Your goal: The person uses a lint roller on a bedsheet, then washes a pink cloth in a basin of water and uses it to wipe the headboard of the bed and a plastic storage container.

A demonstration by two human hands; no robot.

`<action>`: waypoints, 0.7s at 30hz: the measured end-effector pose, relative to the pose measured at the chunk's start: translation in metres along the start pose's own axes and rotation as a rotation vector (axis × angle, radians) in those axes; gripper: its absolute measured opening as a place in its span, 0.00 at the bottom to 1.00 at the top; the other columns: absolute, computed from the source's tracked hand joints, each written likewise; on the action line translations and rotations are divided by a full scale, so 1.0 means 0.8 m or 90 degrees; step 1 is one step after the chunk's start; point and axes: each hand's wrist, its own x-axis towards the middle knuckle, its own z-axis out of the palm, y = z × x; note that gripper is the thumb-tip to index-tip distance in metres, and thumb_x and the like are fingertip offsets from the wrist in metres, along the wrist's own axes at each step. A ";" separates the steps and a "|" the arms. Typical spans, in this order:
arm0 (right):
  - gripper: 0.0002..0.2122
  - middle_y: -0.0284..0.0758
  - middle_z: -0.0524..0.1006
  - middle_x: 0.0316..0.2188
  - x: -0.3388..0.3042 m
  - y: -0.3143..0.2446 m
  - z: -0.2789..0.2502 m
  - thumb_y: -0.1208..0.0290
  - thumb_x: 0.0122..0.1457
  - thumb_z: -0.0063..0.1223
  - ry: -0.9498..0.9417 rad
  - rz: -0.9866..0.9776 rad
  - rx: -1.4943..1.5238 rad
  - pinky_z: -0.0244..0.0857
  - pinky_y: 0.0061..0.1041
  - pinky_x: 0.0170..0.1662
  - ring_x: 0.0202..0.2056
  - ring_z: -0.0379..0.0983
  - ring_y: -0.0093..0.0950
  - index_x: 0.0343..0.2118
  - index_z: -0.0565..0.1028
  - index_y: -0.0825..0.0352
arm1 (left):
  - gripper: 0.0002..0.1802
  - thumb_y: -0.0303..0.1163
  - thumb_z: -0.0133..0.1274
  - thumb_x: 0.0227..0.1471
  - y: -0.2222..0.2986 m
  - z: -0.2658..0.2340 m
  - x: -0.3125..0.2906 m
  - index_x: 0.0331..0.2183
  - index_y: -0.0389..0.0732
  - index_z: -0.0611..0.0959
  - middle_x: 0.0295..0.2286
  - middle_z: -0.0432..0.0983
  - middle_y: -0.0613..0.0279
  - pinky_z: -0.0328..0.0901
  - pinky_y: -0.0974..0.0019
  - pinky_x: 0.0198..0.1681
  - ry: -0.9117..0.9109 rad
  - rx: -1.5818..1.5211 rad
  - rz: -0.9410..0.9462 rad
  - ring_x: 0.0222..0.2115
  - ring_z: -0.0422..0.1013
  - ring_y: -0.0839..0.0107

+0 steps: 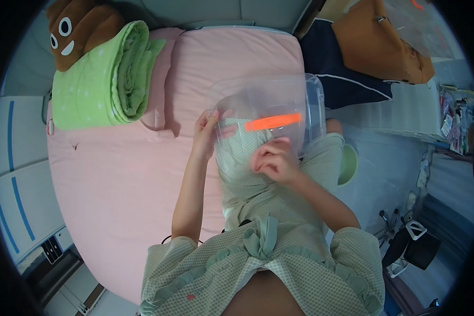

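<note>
A see-through plastic storage box with an orange latch strip rests over my lap, and my patterned trousers show through it. At the box's left edge my left hand grips the plastic, its thumb outside and its fingers showing through the wall. My right hand is closed just below the orange strip, in front of the near side of the box. Something pinkish shows at its fingers, but blur keeps me from telling what it is, or whether the hand touches the box.
I sit on a bed with a pink sheet. A folded green quilt and a brown plush cushion lie far left. Right are a navy cushion, a brown bag, a green basin and a black-and-white stand.
</note>
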 end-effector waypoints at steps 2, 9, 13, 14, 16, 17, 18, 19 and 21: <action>0.04 0.33 0.72 0.28 -0.029 0.048 0.001 0.79 0.43 0.53 0.178 0.074 -0.022 0.63 0.25 0.29 0.29 0.71 0.26 0.23 0.78 0.66 | 0.16 0.40 0.48 0.57 -0.007 0.008 -0.011 0.40 0.37 0.72 0.44 0.73 0.47 0.74 0.64 0.30 0.012 -0.020 0.021 0.31 0.77 0.57; 0.09 0.35 0.69 0.31 0.003 0.045 0.003 0.86 0.44 0.49 0.399 0.192 0.015 0.63 0.21 0.31 0.28 0.69 0.27 0.29 0.78 0.69 | 0.26 0.24 0.53 0.49 -0.025 0.007 -0.085 0.50 0.39 0.65 0.50 0.66 0.43 0.67 0.53 0.49 0.009 -0.182 0.031 0.46 0.70 0.51; 0.10 0.35 0.69 0.34 0.007 0.055 0.022 0.86 0.45 0.49 0.286 0.096 -0.085 0.63 0.21 0.33 0.32 0.69 0.27 0.30 0.78 0.69 | 0.43 0.20 0.56 0.41 -0.011 -0.014 -0.093 0.58 0.43 0.56 0.51 0.64 0.42 0.61 0.51 0.54 -0.048 -0.049 0.001 0.49 0.66 0.48; 0.09 0.35 0.68 0.35 0.009 0.058 0.025 0.86 0.45 0.50 0.269 0.078 -0.052 0.63 0.21 0.34 0.33 0.69 0.27 0.30 0.78 0.69 | 0.47 0.22 0.58 0.40 0.005 -0.023 -0.090 0.59 0.44 0.53 0.51 0.64 0.42 0.60 0.52 0.54 -0.138 -0.041 -0.036 0.49 0.66 0.48; 0.08 0.35 0.69 0.35 0.023 0.049 0.021 0.85 0.46 0.51 0.218 0.065 0.019 0.64 0.21 0.35 0.35 0.69 0.26 0.28 0.78 0.68 | 0.48 0.36 0.56 0.43 0.056 -0.034 -0.079 0.61 0.41 0.50 0.52 0.64 0.42 0.62 0.50 0.52 -0.345 -0.005 -0.103 0.51 0.64 0.44; 0.08 0.35 0.69 0.35 0.026 0.048 0.018 0.85 0.46 0.51 0.219 0.065 0.017 0.64 0.21 0.35 0.35 0.69 0.26 0.28 0.78 0.68 | 0.48 0.36 0.56 0.43 0.064 -0.036 -0.064 0.61 0.41 0.50 0.52 0.64 0.42 0.62 0.50 0.52 -0.348 -0.005 -0.102 0.51 0.64 0.44; 0.07 0.35 0.69 0.36 0.028 0.046 0.016 0.83 0.47 0.52 0.191 0.068 0.014 0.64 0.23 0.39 0.37 0.69 0.27 0.30 0.78 0.67 | 0.44 0.39 0.54 0.46 0.073 -0.036 -0.051 0.60 0.39 0.53 0.51 0.65 0.43 0.64 0.52 0.49 -0.278 -0.030 -0.151 0.48 0.67 0.47; 0.08 0.34 0.70 0.37 0.030 0.045 0.016 0.80 0.48 0.53 0.162 0.070 0.014 0.64 0.25 0.42 0.39 0.68 0.29 0.32 0.78 0.66 | 0.41 0.43 0.51 0.49 0.081 -0.036 -0.038 0.59 0.37 0.56 0.50 0.67 0.43 0.66 0.55 0.46 -0.205 -0.054 -0.200 0.46 0.70 0.50; 0.08 0.34 0.70 0.38 0.036 0.049 0.019 0.77 0.50 0.53 0.170 0.037 0.016 0.62 0.28 0.46 0.42 0.67 0.30 0.35 0.77 0.65 | 0.39 0.45 0.49 0.50 0.091 -0.039 0.005 0.58 0.36 0.59 0.48 0.69 0.45 0.67 0.56 0.44 -0.233 -0.021 -0.223 0.42 0.72 0.54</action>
